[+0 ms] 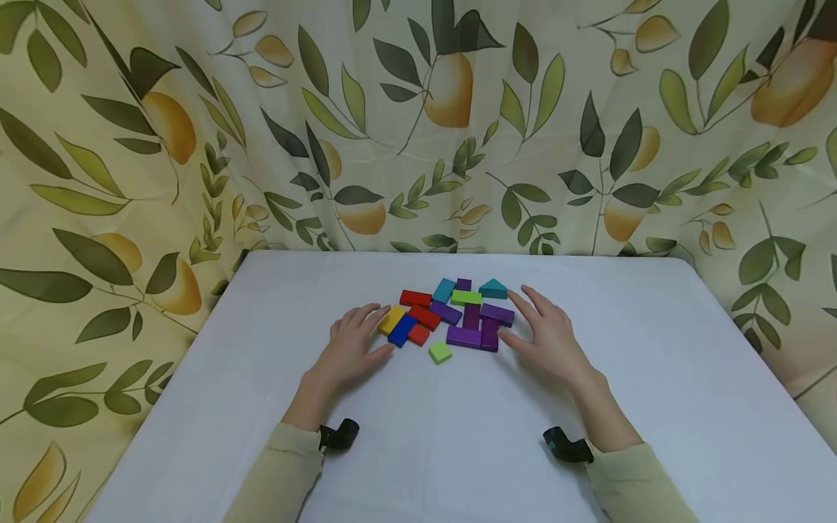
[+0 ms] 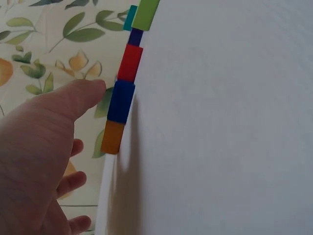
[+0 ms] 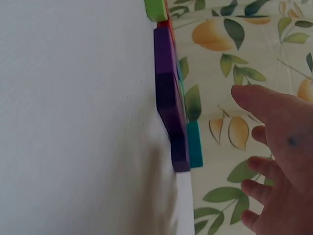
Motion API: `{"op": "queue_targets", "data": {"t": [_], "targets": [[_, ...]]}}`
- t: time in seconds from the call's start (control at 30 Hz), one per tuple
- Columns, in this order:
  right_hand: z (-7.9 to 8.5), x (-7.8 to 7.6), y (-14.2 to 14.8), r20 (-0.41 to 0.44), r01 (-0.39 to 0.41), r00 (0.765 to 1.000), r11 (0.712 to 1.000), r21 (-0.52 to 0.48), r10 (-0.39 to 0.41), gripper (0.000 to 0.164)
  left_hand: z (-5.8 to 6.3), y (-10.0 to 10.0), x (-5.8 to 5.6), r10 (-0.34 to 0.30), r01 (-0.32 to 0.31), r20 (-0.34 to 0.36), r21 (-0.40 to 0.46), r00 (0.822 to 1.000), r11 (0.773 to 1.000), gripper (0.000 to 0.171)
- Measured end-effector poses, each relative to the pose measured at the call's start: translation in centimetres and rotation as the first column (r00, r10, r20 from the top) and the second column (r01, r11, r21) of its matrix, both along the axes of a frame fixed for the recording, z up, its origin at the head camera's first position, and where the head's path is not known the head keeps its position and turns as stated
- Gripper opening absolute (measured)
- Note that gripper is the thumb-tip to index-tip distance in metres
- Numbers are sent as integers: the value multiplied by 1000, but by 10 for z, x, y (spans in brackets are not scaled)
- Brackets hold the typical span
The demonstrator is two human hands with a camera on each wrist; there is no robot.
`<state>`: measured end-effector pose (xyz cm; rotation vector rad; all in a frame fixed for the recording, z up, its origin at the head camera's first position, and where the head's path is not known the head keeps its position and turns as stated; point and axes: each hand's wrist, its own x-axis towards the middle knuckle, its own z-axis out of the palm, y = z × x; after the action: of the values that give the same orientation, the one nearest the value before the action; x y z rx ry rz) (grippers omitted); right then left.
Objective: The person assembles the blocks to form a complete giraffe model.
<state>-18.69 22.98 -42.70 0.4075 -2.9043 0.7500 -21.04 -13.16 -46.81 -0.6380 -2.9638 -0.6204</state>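
A loose cluster of flat coloured blocks lies in the middle of the table, with a hand on either side. My left hand [image 1: 353, 341] is at its left end, fingers spread, fingertips right by the yellow block [image 1: 393, 318] and the thumb near the blue block [image 1: 402, 331]. On the other side my right hand [image 1: 549, 338] reaches in with parted fingers, close to the teal triangle block [image 1: 493, 289] and a purple block [image 1: 497, 314]. Neither hand grips anything. Red blocks [image 1: 424, 317] fill the left part, and a small lime-green block [image 1: 440, 353] lies apart in front.
The white-covered table [image 1: 451, 450] stretches around the blocks on all sides. Behind it hangs a curtain [image 1: 405, 181] printed with leaves and fruit. A black wrist camera [image 1: 340, 435] sits at the left cuff, another black wrist camera [image 1: 567, 445] at the right cuff.
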Motion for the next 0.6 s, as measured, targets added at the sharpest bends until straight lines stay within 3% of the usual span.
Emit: {"op": "queue_targets", "data": {"t": [0.33, 0.6], "targets": [[-5, -22, -40, 23, -102, 994, 990, -95, 105, 70, -6, 21, -16, -5, 3, 18, 122, 1000, 992, 66], [-6, -36, -72, 84, -98, 990, 984, -149, 112, 65, -5, 24, -21, -5, 0, 35, 155, 999, 988, 67]]}}
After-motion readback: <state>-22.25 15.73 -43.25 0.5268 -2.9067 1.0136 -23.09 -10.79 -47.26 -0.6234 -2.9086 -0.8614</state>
